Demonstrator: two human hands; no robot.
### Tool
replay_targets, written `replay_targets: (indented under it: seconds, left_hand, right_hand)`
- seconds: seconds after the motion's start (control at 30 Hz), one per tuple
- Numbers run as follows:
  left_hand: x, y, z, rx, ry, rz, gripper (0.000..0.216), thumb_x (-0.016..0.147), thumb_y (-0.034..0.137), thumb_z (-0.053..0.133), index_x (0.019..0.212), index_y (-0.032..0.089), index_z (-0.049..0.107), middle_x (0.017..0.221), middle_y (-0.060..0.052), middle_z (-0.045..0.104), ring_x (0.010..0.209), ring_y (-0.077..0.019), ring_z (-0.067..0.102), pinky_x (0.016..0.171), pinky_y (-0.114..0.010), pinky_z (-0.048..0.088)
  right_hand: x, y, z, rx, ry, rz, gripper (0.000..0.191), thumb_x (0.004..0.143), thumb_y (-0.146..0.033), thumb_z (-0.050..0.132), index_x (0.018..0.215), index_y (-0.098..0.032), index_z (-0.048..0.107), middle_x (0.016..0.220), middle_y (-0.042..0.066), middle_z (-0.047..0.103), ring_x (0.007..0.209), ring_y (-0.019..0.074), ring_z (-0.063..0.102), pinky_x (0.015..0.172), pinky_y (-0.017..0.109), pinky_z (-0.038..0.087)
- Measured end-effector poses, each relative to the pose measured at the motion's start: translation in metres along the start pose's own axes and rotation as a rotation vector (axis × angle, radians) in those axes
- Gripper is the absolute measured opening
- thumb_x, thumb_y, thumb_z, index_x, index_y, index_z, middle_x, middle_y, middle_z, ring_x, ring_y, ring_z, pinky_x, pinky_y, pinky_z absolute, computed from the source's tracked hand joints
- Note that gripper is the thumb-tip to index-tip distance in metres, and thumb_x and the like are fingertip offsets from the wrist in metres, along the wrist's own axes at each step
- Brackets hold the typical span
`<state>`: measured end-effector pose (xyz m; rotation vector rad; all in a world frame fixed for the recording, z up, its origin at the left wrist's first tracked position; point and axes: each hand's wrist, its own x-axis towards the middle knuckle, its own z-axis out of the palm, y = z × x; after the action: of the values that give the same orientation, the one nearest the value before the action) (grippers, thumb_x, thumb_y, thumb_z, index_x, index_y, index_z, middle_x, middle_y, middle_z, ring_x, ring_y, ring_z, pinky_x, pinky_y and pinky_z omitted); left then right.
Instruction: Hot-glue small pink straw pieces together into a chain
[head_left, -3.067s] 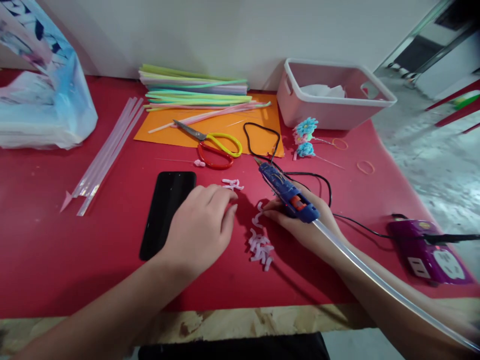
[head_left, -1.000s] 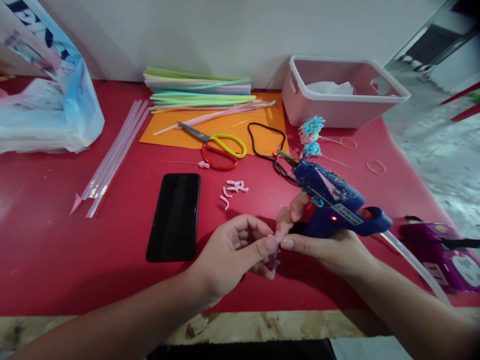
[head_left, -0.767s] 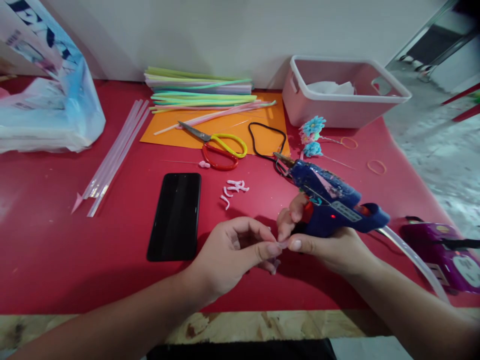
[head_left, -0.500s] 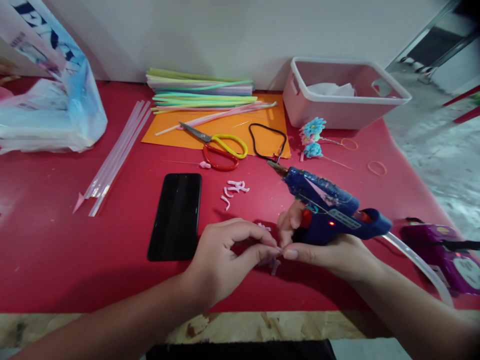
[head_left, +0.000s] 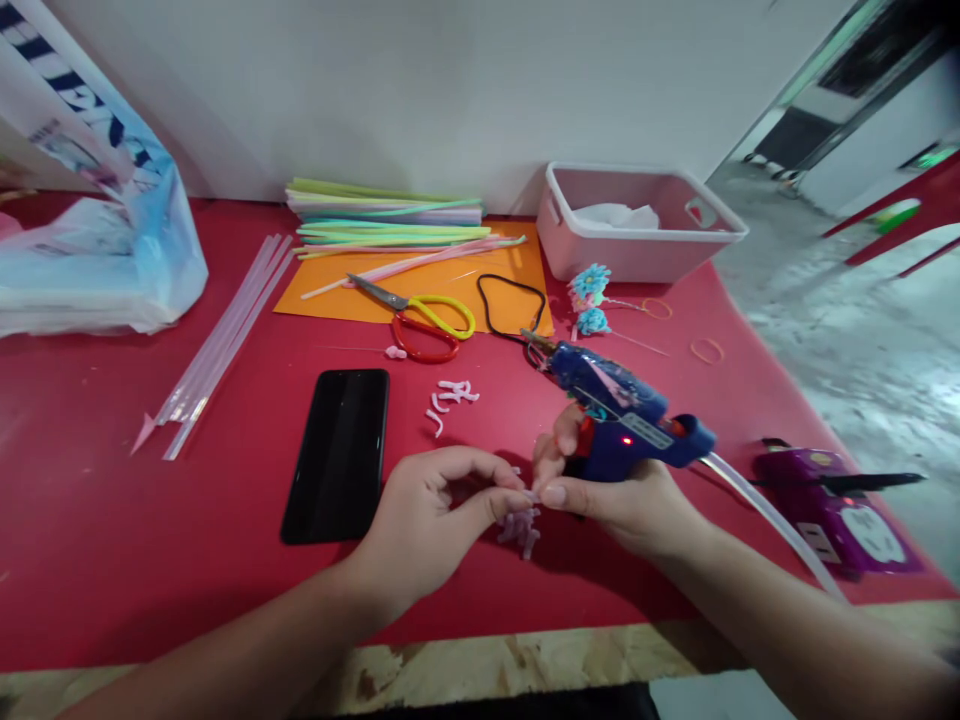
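My left hand (head_left: 431,515) pinches one end of a short pale pink pipe cleaner piece (head_left: 532,496) between thumb and forefinger. At its other end, the thumb and a fingertip of my right hand (head_left: 645,505) meet it. That same right hand grips a blue glue gun (head_left: 609,385), whose red light glows and whose nozzle points up and left. Below the fingers lies a small heap of cut pink pieces (head_left: 517,530), partly hidden. More curled pink pieces (head_left: 452,392) rest farther back on the red tabletop (head_left: 225,560).
A black phone (head_left: 337,455) lies left of my hands. Behind are scissors (head_left: 390,296), colourful pipe cleaners (head_left: 390,232), an orange sheet (head_left: 330,290) and a pink basket (head_left: 630,252). Blue flowers (head_left: 591,285) stand near the basket. Clear sticks (head_left: 225,345) lie left; a purple power strip (head_left: 832,510) sits right.
The camera view has shifted, so the table's things appear lower and the right-hand ones farther left. Both hands keep their pinch on the pink piece, and the glue gun stays in my right hand.
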<state>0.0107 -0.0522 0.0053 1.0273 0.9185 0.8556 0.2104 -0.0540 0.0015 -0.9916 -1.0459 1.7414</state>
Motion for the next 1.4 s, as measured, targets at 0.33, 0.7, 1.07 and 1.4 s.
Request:
replay_targets:
  seconds: [0.33,0.7,1.07,1.4]
  left_hand:
    - [0.003,-0.006,-0.001,-0.001,0.105,0.017,0.019,0.075,0.028,0.082,0.074,0.014,0.069,0.067,0.000,0.069,0.058,-0.0093,0.062,0.057,-0.019,0.052]
    - [0.002,0.002,0.001,0.119,0.147,0.074,0.025,0.078,0.037,0.078,0.074,0.015,0.066,0.057,0.003,0.061,0.048,-0.0085,0.055,0.047,-0.018,0.048]
    - [0.001,-0.012,-0.005,0.350,0.168,0.194,0.019,0.087,0.033,0.070,0.090,0.015,0.072,0.081,-0.004,0.071,0.055,-0.0098,0.063,0.050,-0.018,0.052]
    - [0.001,-0.012,-0.003,0.607,0.206,0.419,0.011,0.088,0.026,0.069,0.086,0.017,0.076,0.078,-0.005,0.076,0.066,-0.0139,0.070,0.055,-0.017,0.053]
  right_hand:
    - [0.010,0.006,0.006,0.136,0.082,0.001,0.041,0.067,-0.026,0.091,0.087,-0.022,0.055,0.070,-0.004,0.073,0.064,0.0120,0.068,0.063,0.025,0.054]
    - [0.009,0.004,0.013,0.057,0.182,-0.020,0.042,0.065,-0.028,0.091,0.087,-0.023,0.055,0.074,-0.004,0.070,0.071,0.0133,0.065,0.075,0.030,0.052]
    - [0.007,0.003,0.017,0.021,0.237,-0.001,0.043,0.064,-0.029,0.092,0.086,-0.023,0.056,0.072,-0.005,0.067,0.069,0.0121,0.061,0.071,0.027,0.050]
    - [0.009,0.012,0.007,-0.036,0.274,-0.068,0.042,0.065,-0.033,0.091,0.090,-0.023,0.059,0.077,-0.003,0.067,0.073,0.0148,0.063,0.074,0.030,0.052]
